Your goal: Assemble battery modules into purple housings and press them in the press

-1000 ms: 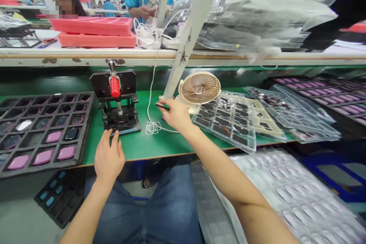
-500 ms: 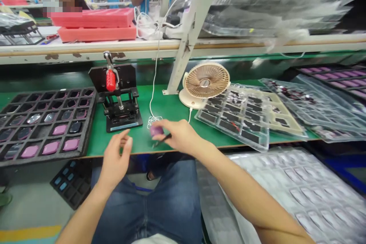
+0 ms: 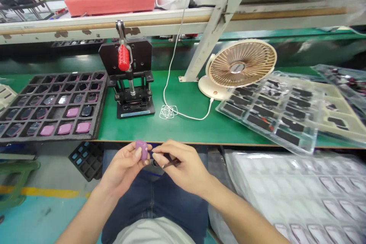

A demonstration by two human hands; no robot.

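My left hand (image 3: 121, 169) holds a small purple watch case (image 3: 142, 148) between thumb and fingers, just in front of the bench edge. Close beside it on the right, my right hand (image 3: 187, 164) is closed around a slim dark tool (image 3: 171, 162), perhaps tweezers; its kind is not clear. The right thumb and forefinger come together near the case, and whether a tiny part sits between them cannot be made out. Beyond the hands stands a black toggle press (image 3: 133, 95) with a red handle (image 3: 124, 57).
On the left lies a black foam tray (image 3: 98, 122) of purple cases and dark-faced watches. A cream fan (image 3: 237, 68) and its white cable (image 3: 168, 111) are on the green bench. Clear trays (image 3: 311, 137) of black parts lie right. A slanted white post (image 3: 211, 34) rises behind.
The purple case has passed from my right hand into my left. Both hands have drawn together in front of the bench edge. The view has tilted down.
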